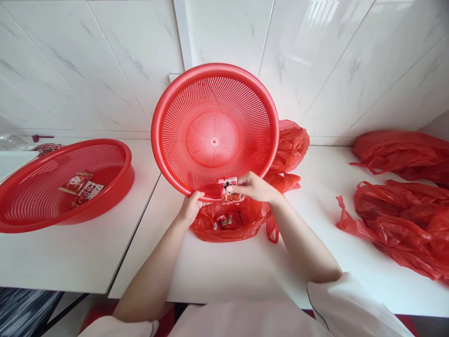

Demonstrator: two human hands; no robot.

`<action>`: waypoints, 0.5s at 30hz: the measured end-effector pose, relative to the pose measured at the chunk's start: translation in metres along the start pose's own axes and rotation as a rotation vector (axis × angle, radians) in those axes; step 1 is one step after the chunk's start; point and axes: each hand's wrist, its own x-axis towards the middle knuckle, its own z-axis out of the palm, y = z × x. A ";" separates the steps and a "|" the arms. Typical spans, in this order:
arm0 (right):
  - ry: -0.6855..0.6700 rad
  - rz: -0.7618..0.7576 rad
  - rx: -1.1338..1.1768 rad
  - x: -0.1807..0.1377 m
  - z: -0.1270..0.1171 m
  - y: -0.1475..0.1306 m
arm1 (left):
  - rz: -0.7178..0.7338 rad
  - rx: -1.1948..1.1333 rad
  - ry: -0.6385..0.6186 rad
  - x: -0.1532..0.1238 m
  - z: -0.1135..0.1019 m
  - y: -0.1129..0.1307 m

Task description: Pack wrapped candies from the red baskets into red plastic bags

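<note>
Beyond the white sleeve (351, 304), the left hand (191, 208) clasps the tilted basket (213, 135) by its rim, the right hand (254, 187) pinching a packet (228, 191) over the bag (228, 230).

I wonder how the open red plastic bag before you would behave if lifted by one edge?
Probably floppy: the red plastic bag is thin, crumpled film and would likely sag. It seems light, holding only a few small packets, which might slide together. Pushed, it would likely crumple rather than glide.
</note>
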 end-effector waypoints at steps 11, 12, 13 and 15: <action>-0.021 0.119 -0.336 -0.027 -0.019 -0.029 | 0.089 -0.007 0.102 0.003 -0.013 0.024; -0.004 0.043 -0.371 -0.028 -0.020 -0.030 | 0.074 -0.004 0.068 0.002 -0.014 0.027; 0.040 -0.046 -0.408 -0.028 -0.019 -0.030 | 0.059 0.008 0.027 0.001 -0.015 0.031; 0.213 -0.187 -0.481 -0.025 -0.016 -0.030 | 0.048 0.045 -0.069 -0.003 -0.017 0.038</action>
